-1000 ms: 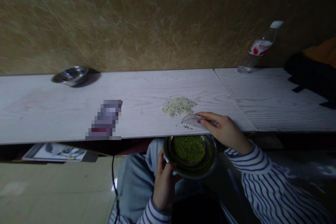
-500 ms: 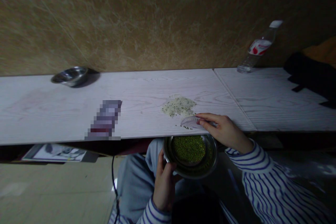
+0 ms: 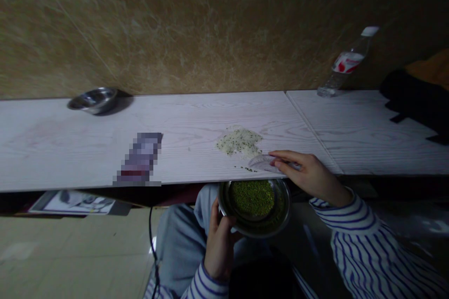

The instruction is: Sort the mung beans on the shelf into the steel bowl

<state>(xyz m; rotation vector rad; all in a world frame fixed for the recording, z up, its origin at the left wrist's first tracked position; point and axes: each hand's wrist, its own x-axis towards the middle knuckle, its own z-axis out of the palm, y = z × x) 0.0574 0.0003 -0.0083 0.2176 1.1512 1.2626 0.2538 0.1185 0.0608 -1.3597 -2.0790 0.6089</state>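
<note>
My left hand point(image 3: 220, 243) is closed on the left rim of a steel bowl point(image 3: 257, 230), held just below the table's front edge. Green mung beans point(image 3: 253, 198) cover its bottom. My right hand point(image 3: 303, 173) pinches a clear, half-round plastic plate that looks like a protractor point(image 3: 261, 162), low over the tabletop near that edge. Just beyond the plate lies a spread heap of white rice grains point(image 3: 240, 141) with green beans mixed in. A short line of loose mung beans point(image 3: 247, 168) sits left of the plate, close to the edge above the bowl.
Another steel bowl point(image 3: 94, 101) stands at the back left of the white table point(image 3: 185, 112). A blurred-out flat item point(image 3: 140, 159) lies left of the heap. Near the wall at right are a plastic bottle point(image 3: 345, 65) and dark cloth point(image 3: 414, 100). A black cable point(image 3: 151, 233) hangs below.
My right hand has moved a little to the right with the clear plate, away from the loose beans at the edge. The left hand and its bowl have stayed put.
</note>
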